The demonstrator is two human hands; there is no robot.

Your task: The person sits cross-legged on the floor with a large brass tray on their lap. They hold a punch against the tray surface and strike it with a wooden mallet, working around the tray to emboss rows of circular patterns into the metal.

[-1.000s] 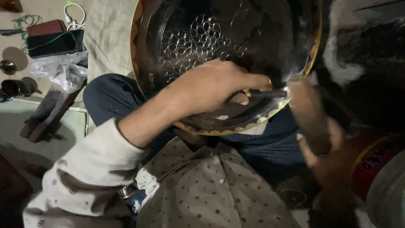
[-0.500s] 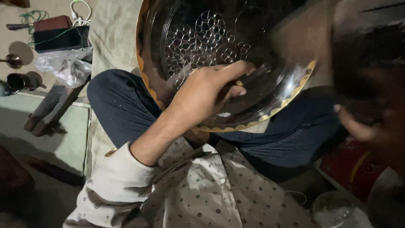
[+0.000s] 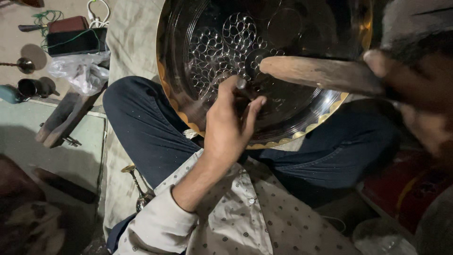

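Propped across the lap: large round dark metal tray with gilt scalloped rim [image 3: 302,134], likely stiff, heavy, slick (best gripped at rim). Against its engraved centre, left hand [image 3: 229,127] pinching thin metal punch [image 3: 241,85]; above, right hand [image 3: 415,94] clenched round brown wooden mallet [image 3: 321,73].

The scene was dim and warm-toned. Glare streaked the large round engraved metal tray [image 3: 283,56]. The right hand [image 3: 415,99] and its brown wooden mallet [image 3: 321,73] were blurred, too near the lens. Deep shadow filled the lower left corner.
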